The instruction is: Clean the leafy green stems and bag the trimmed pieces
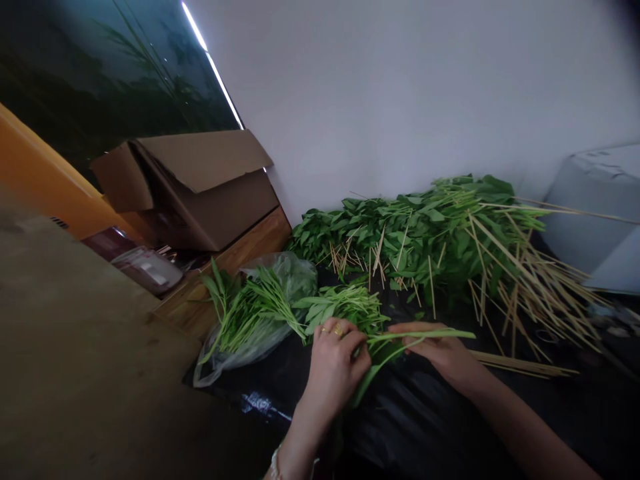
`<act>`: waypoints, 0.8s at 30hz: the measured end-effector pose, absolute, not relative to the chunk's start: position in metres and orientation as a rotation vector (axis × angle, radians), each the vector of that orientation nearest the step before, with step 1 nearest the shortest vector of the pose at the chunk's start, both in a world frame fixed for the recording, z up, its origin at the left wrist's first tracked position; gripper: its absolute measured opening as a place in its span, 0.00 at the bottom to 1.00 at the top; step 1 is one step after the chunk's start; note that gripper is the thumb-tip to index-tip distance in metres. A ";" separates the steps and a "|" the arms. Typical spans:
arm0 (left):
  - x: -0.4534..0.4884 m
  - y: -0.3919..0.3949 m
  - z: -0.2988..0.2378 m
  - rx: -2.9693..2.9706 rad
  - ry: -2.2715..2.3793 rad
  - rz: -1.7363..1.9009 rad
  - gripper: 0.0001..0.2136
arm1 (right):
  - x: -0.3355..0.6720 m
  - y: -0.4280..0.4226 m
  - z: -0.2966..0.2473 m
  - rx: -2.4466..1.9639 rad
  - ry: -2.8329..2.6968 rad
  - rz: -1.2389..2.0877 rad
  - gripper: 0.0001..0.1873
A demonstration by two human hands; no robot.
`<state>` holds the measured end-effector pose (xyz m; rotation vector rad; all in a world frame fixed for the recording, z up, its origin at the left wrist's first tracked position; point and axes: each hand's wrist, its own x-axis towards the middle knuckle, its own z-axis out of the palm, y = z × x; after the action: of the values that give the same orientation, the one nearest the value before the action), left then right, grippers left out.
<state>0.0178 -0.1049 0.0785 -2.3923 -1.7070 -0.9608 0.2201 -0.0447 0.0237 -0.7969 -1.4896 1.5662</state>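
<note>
My left hand (337, 357), with rings and a beaded bracelet, is closed around a few leafy green stems (460, 334). The stems run to the right across my right hand (445, 353), whose fingers curl about them; part of that grip is hidden. Leaves of the held greens hang below my left hand. Just behind it lies a small heap of cut greens (357, 303). To the left, more long-stemmed greens (255, 307) rest on a clear plastic bag (240, 353).
Black plastic sheeting (415, 420) covers the work surface. Along the white wall lies a long pile of leafy greens (415, 227), with thin bamboo sticks (540, 287) at its right. Several sticks (525, 364) lie near my right wrist. An open cardboard box (220, 207) stands back left.
</note>
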 end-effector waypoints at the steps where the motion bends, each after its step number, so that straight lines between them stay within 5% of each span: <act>1: 0.018 -0.105 0.078 -2.380 -1.738 -1.012 0.07 | 0.220 -0.046 0.025 -0.798 -1.519 1.571 0.13; 12: -0.017 -0.093 0.081 -2.060 -2.331 -1.885 0.10 | 0.215 -0.047 0.016 -0.793 -1.454 1.592 0.16; 24: 0.013 -0.097 0.079 -2.795 -2.028 -0.980 0.09 | 0.213 -0.047 0.029 -0.796 -1.546 1.638 0.17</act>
<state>0.0128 -0.0969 0.0785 -2.7946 -2.0277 -0.9805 0.2134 -0.0473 0.0288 -0.7959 -1.5458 1.6376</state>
